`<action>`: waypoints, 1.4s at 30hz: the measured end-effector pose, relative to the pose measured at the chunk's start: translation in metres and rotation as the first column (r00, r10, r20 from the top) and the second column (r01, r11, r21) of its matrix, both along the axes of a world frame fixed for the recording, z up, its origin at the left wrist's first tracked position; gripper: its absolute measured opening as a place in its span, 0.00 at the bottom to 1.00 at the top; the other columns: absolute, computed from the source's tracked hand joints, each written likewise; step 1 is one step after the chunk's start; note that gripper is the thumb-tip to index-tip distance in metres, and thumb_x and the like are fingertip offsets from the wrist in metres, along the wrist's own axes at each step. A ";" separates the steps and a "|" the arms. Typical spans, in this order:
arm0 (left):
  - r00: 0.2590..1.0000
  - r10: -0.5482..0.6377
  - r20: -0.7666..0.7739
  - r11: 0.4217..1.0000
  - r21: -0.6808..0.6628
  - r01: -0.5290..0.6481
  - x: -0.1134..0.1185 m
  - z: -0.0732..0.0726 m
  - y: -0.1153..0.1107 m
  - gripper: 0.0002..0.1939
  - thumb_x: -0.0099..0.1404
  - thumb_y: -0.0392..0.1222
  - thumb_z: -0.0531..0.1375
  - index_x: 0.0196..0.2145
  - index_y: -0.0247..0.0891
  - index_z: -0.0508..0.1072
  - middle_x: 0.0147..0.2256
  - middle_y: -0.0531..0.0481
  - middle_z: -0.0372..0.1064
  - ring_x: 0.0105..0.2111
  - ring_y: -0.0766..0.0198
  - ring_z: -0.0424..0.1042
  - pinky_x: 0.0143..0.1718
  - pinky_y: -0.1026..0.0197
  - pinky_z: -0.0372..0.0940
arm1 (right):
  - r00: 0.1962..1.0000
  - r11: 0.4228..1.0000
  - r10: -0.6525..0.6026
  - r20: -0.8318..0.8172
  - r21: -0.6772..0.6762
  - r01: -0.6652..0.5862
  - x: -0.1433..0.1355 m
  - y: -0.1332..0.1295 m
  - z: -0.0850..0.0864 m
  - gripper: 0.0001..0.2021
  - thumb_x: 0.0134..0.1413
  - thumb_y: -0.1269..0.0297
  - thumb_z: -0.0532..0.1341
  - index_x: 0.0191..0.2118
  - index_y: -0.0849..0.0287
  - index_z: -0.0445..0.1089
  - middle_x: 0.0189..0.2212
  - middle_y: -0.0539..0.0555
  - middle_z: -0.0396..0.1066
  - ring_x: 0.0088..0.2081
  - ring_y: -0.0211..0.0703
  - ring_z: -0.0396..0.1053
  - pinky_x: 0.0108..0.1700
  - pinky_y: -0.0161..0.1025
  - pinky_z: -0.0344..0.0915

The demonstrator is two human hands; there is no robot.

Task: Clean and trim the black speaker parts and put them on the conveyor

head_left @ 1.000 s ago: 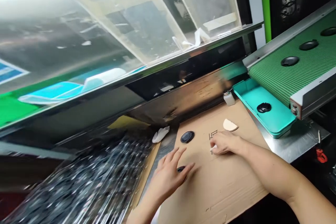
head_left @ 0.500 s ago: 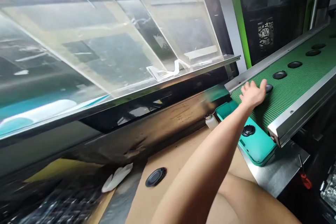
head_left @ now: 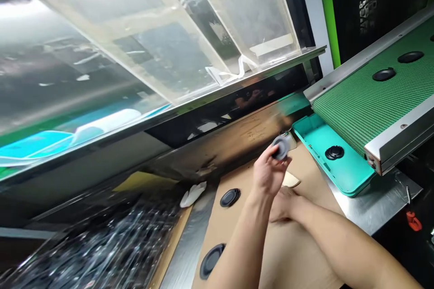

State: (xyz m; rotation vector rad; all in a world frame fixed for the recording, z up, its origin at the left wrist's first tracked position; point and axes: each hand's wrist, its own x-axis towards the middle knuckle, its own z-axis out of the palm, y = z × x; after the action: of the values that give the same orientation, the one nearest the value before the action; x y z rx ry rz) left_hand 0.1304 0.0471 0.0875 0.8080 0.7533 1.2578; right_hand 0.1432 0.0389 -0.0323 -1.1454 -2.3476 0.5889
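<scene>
My left hand is raised above the cardboard, fingers closed round the edge of a round black plastic part, which is tilted up and looks greyish in the light. Just behind the left wrist lies my right hand, low over the cardboard; its fingers are mostly hidden. A flat cream-coloured piece rests beside it. To the left, a similar black part lies on the cardboard, and another black part is nearer, partly covered by my left forearm.
A green conveyor belt at right carries more black parts. Under its end sits a teal tray with a black part inside. A small white bottle, a white glove-like item and a red-handled tool are nearby.
My left hand has come back from the conveyor's end with a black part in it. The view has shifted, bringing my right hand and a nearer black part on the cardboard into sight.
</scene>
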 end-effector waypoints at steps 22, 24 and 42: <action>0.833 0.018 0.553 0.954 -0.260 0.152 -0.139 -0.113 0.000 0.16 0.72 0.43 0.49 0.48 0.34 0.71 0.48 0.32 0.73 0.35 0.56 0.75 0.28 0.61 0.66 | 0.614 0.584 -0.789 -0.015 0.290 0.758 0.069 0.120 0.105 0.17 0.67 0.58 0.52 0.48 0.55 0.76 0.46 0.61 0.73 0.44 0.50 0.71 0.45 0.41 0.64; 0.834 -0.001 0.552 0.952 -0.255 0.170 -0.138 -0.114 0.000 0.16 0.72 0.44 0.50 0.49 0.34 0.71 0.47 0.33 0.74 0.34 0.58 0.74 0.29 0.62 0.66 | 0.596 0.600 -0.794 0.119 0.312 0.737 0.075 0.140 0.117 0.18 0.67 0.57 0.52 0.50 0.53 0.77 0.49 0.61 0.72 0.46 0.51 0.71 0.44 0.42 0.65; 0.851 0.005 0.526 0.938 -0.297 0.178 -0.136 -0.110 0.002 0.25 0.74 0.53 0.46 0.54 0.31 0.69 0.42 0.30 0.75 0.30 0.59 0.73 0.26 0.63 0.63 | 0.754 0.754 -0.641 0.142 0.300 0.585 0.058 0.127 0.117 0.14 0.63 0.61 0.57 0.45 0.56 0.80 0.43 0.58 0.78 0.47 0.49 0.73 0.47 0.39 0.64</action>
State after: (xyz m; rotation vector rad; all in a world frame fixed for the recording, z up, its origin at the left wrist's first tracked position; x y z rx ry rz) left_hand -0.0057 0.0487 -0.0221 0.1932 0.4581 1.1484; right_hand 0.2015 0.1659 0.0844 -1.8302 -1.9452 -0.0775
